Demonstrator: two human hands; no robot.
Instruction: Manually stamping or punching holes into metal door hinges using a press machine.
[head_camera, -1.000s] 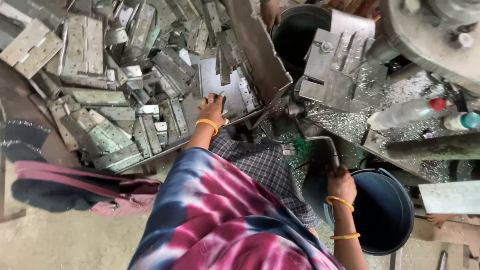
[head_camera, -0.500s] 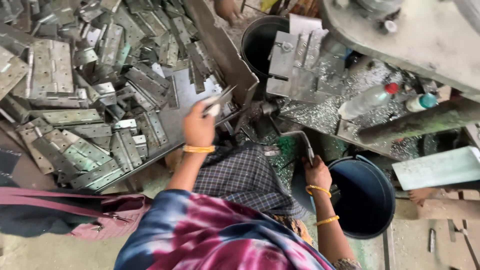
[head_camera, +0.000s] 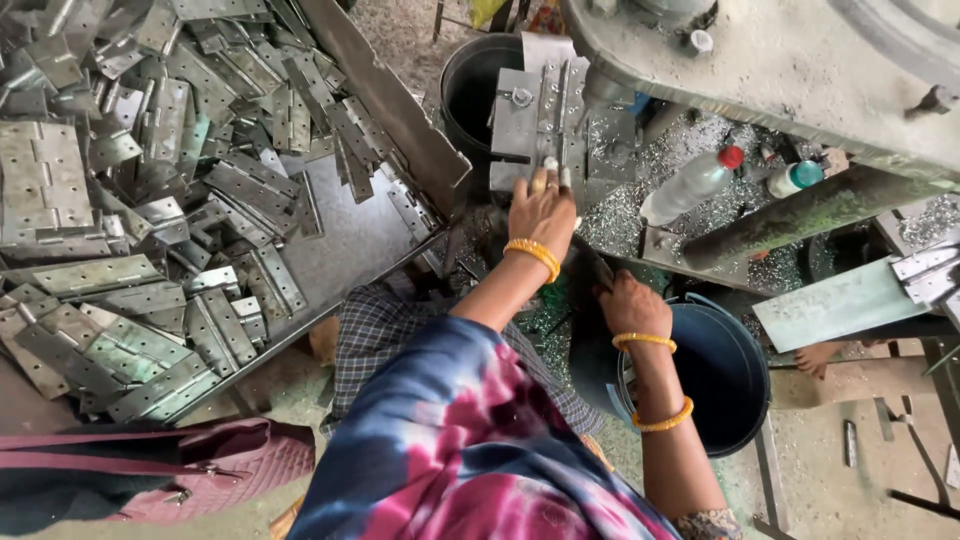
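Now the left hand has left the pile of metal hinges at the left of the frame and reached the upright grey fixture at upper centre — fingers pressed together against its lower edge, over a small piece I cannot make out. The right hand — fingers curled shut — grips a dark lever beside the blue bucket.

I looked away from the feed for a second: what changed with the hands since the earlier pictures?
The left hand left the tray of hinges and swung right to the metal fixture on the machine, fingertips touching it; whether it carries a hinge cannot be told. The right hand stayed at the blue bucket, gripping a dark handle.
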